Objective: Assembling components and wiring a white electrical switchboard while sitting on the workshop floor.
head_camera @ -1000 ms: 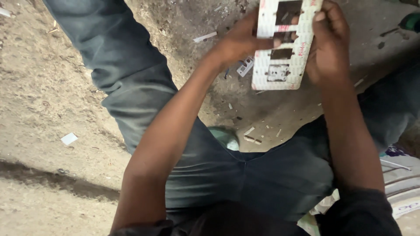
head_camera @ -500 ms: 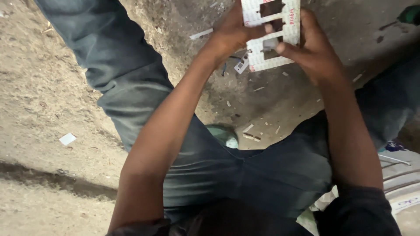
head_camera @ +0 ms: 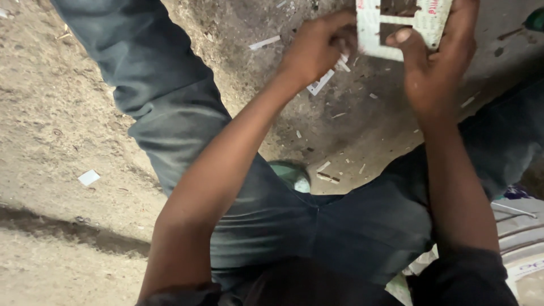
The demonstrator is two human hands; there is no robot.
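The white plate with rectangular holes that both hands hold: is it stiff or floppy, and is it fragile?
The white plate probably is stiff: it stays flat though gripped only at its edges. It looks thin and light. The narrow strips between its holes might snap if bent.

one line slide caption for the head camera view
Seated on dusty ground, a person grips a white plastic plate with rectangular cutouts in the left hand and right hand.

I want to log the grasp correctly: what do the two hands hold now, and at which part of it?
Both hold one white plate with rectangular cut-outs. The left hand grips its left edge; the right hand holds its right side, thumb across the front.
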